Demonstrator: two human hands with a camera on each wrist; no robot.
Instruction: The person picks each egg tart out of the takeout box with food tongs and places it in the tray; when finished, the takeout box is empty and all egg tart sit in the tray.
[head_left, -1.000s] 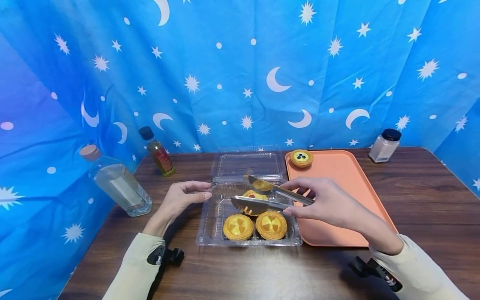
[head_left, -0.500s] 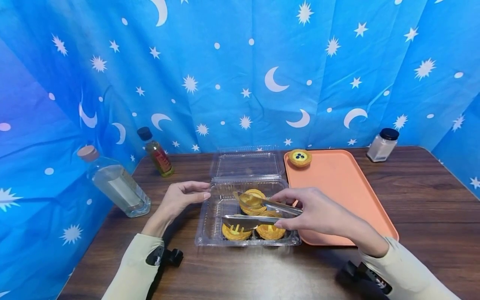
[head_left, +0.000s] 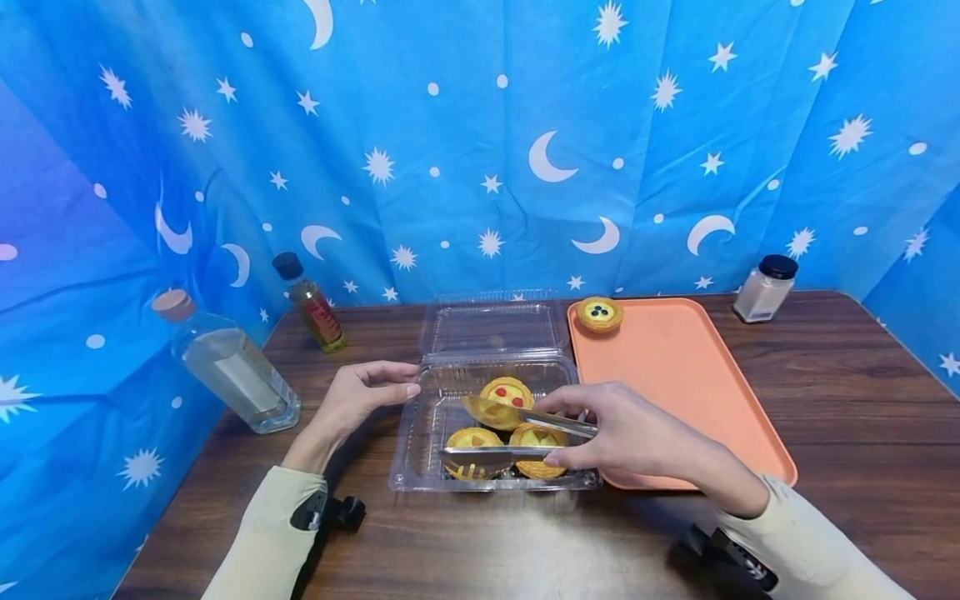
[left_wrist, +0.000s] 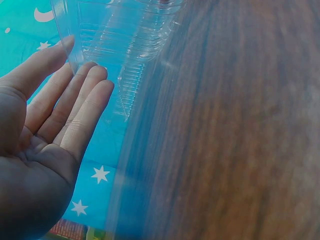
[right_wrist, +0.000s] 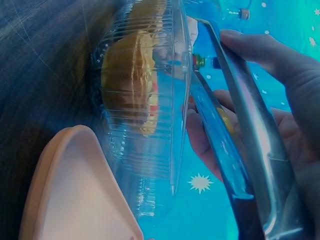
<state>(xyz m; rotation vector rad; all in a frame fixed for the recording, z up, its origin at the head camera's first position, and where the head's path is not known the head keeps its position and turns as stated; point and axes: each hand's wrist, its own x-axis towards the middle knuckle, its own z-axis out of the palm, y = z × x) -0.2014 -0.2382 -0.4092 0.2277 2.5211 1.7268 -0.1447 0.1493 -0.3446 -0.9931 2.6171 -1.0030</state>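
Note:
My right hand (head_left: 626, 425) grips metal tongs (head_left: 566, 422), their arms spread apart over the clear plastic container (head_left: 427, 417). In it sit three egg tarts: a red-dotted tart (head_left: 504, 393) at the back and two tarts in front, the left tart (head_left: 468, 437) and the right tart (head_left: 546, 467). The tongs' far arm crosses the red-dotted tart in view and the near arm crosses the front ones; contact cannot be told. At the container's left rim, my left hand (head_left: 360, 400) pinches the edge between thumb (left_wrist: 50, 57) and fingers.
An orange tray (head_left: 675, 375) lies right of the container, with a blueberry tart (head_left: 600, 314) in its back left corner. The container's lid (head_left: 495, 329) lies folded back. A corked glass bottle (head_left: 236, 367), a small oil bottle (head_left: 315, 308) and a black-capped jar (head_left: 765, 290) stand around.
My right hand has moved the tongs left and toward the front, so the near arm now crosses the front tarts in view. My left hand has stayed at the rim.

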